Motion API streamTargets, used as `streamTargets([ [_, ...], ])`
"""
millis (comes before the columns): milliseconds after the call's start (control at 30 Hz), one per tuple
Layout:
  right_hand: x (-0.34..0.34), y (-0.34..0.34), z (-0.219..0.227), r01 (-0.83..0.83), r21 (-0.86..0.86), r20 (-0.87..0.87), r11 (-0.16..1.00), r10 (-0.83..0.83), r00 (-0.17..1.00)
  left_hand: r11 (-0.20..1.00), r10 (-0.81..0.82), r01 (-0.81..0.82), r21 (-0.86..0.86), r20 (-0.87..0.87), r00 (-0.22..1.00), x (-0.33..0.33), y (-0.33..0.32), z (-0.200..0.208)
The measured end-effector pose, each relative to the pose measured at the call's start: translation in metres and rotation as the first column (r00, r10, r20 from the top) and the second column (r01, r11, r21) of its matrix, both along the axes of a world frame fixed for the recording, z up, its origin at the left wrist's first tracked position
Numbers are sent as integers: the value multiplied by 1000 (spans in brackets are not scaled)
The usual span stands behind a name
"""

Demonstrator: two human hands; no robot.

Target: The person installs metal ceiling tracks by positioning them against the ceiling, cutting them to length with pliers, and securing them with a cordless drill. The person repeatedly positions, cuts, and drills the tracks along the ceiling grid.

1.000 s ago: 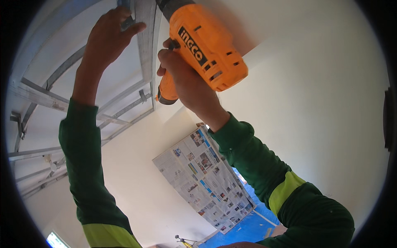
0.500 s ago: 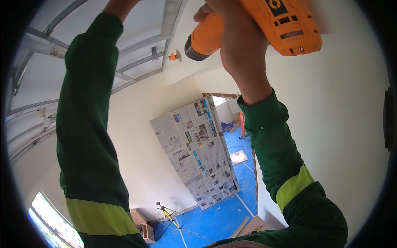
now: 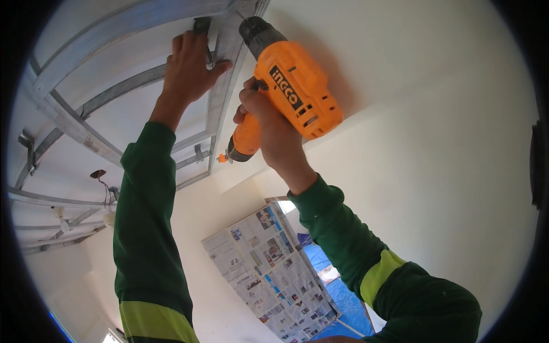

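My right hand (image 3: 274,126) is wrapped round the handle of an orange power drill (image 3: 300,88), with a finger at the trigger. The drill is tilted up to the left, and its black chuck (image 3: 260,34) carries a thin bit that meets or nearly meets a grey metal channel (image 3: 229,48) along the wall. Raised to the left of it, my left hand (image 3: 191,68) grips the metal frame beside a dark bracket (image 3: 201,26). Its fingers curl at the bracket, and the thumb lies against the channel. What the fingertips press on is partly hidden.
Metal ceiling framing (image 3: 86,134) spans the upper left, with hanging wires (image 3: 106,188) and a bulb (image 3: 62,220). A door covered in newspaper (image 3: 271,268) stands below, near blue floor sheeting (image 3: 349,303). A pale wall (image 3: 434,188) fills the right side.
The view has tilted up towards the ceiling frame. The drill has come wholly into view, its chuck now by the channel. My left hand now shows at the frame.
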State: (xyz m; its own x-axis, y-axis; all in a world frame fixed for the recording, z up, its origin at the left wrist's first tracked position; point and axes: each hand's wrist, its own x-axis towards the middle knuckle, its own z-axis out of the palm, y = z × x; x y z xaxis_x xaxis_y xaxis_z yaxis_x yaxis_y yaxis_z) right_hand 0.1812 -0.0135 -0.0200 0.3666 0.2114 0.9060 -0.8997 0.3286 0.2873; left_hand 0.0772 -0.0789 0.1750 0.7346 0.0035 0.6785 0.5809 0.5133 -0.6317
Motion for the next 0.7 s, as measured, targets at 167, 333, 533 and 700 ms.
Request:
streamTargets([
  [167,0,2,3,32,18,-58,999,-31,998,985,159,-172,13,329,931,7,-7,-10],
  [333,3,5,7,15,48,-42,999,-13,999,994,91,-101,33,242,966,6,-9,-11],
  [533,2,5,7,72,1,-52,997,-72,996,995,86,-95,26,247,965,5,-6,-10],
  [700,2,7,8,128,15,-84,992,-126,988,994,100,-110,24,262,960,7,-7,-11],
])
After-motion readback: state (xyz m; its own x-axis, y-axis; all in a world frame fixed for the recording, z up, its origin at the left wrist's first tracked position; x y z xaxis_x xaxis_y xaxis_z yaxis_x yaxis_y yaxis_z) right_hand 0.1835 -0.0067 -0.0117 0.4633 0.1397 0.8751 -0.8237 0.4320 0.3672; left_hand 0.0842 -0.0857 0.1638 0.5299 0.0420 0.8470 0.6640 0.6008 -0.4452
